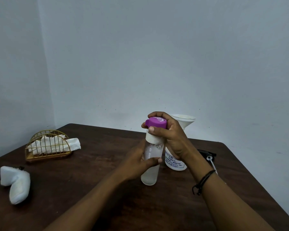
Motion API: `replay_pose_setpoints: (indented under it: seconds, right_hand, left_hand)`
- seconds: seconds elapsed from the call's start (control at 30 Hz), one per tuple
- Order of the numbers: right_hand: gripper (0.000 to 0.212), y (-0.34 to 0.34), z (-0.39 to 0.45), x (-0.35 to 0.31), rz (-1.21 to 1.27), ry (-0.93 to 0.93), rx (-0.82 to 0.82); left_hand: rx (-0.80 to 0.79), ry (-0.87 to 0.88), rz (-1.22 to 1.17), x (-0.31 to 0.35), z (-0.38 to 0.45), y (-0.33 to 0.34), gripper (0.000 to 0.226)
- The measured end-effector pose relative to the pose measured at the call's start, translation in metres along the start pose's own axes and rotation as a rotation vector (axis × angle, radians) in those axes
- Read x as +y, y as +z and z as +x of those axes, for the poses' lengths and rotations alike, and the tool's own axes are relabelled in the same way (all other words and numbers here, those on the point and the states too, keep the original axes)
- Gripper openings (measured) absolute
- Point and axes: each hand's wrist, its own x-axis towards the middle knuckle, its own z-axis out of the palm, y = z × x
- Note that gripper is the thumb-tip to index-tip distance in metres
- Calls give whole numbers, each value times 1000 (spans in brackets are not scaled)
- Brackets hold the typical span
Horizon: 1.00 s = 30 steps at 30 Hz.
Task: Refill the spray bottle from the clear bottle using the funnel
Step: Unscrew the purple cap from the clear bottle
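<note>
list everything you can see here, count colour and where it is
clear bottle: 1, frosted clear, centre of table, upright
cap: 1, purple, on top of the clear bottle
spray bottle: 1, white with printed label, right behind the clear bottle
funnel: 1, white, seated in the spray bottle's mouth
spray head: 1, black with white tube, lying on the table right of the spray bottle
napkin holder: 1, gold wire, back left of table, holding white napkins
pouch: 1, white, left edge of table
table: 1, dark brown wood
wall: pale blue-grey, behind the table
left hand: 1, holds the clear bottle's body
right hand: 1, grips the cap; black band on the wrist
</note>
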Motion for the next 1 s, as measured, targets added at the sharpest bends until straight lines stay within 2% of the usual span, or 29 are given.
replay_pose_setpoints:
  seconds: [0.23, 0.33, 0.43, 0.53, 0.6, 0.67, 0.73, 0.8, 0.9, 0.93, 1.0]
  right_hand:
    - [40, -4, 0, -3, 42, 13, -86]
    - [45, 1, 0, 6, -60, -43, 62]
    - [48, 5, -2, 12, -70, -80, 231]
    - [45, 9, -2, 11, -61, -97, 255]
    - [58, 16, -3, 10, -209, -92, 259]
    - [73, 24, -5, 9, -447, -93, 341]
    - [66, 29, -8, 8, -546, -143, 435]
    - [62, 26, -9, 7, -491, -160, 408]
    - [80, 23, -8, 8, -449, -112, 333]
    - [83, 24, -9, 8, -505, -122, 352]
    - [73, 28, -10, 8, -559, -181, 428]
  left_hand:
    - [-80, -22, -85, -1, -1, -4, 55]
    - [-67, -19, -108, -1, 0, -3, 57]
    - [-47, -19, -123, -2, 0, 0, 69]
    - [-41, -16, -131, -3, 0, 2, 67]
    - [-38, -25, -123, -2, -2, 2, 57]
    - [-35, -37, -124, -3, -2, 2, 50]
    - [-35, -49, -123, -5, -2, 2, 51]
    - [-37, -53, -130, -4, -3, 2, 51]
    - [-26, -55, -133, 0, -4, 1, 50]
    - [-22, -55, -128, -1, -5, 1, 50]
    - [-14, -53, -122, -2, -5, 1, 51]
